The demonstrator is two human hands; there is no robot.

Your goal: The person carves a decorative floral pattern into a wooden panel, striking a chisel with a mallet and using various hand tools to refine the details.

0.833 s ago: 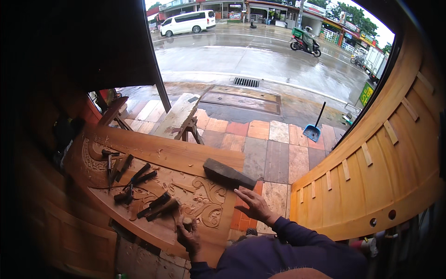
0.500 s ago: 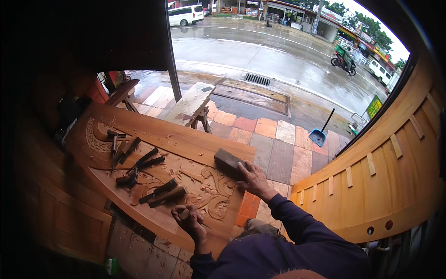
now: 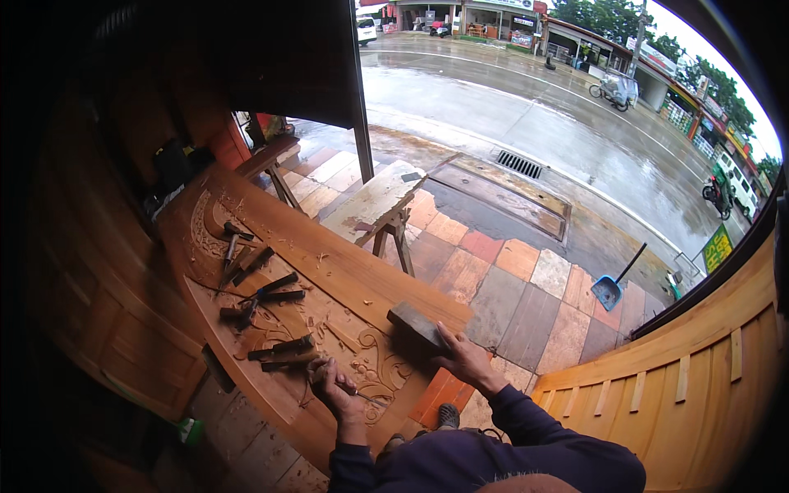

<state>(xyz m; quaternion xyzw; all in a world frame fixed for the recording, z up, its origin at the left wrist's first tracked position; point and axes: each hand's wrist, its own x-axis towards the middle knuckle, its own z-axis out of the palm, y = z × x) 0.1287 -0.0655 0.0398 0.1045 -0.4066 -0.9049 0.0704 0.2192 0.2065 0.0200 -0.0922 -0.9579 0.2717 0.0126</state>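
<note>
A large brown wooden panel (image 3: 345, 283) with carved scrollwork (image 3: 382, 366) lies in front of me, strewn with shavings. My left hand (image 3: 333, 390) is closed around the handle of a chisel; its thin metal blade (image 3: 371, 400) points right, low over the panel's carved end. Over the panel's right end, my right hand (image 3: 467, 359) grips one end of a dark rectangular block (image 3: 417, 329). Left of my left hand lie dark-handled carving tools (image 3: 283, 347), with several more tools (image 3: 267, 294) farther up the panel.
A slatted wooden piece (image 3: 657, 374) stands at right. Beyond the panel are a pale board on a trestle (image 3: 374, 205) and a blue dustpan (image 3: 608, 292) on the tiles. A wet street (image 3: 493, 90) with vehicles runs behind. Dark door panels (image 3: 123, 329) stand at left.
The whole view has swung, so the scene sits farther right. My left hand has turned, showing the chisel blade more plainly. My right hand still grips the block.
</note>
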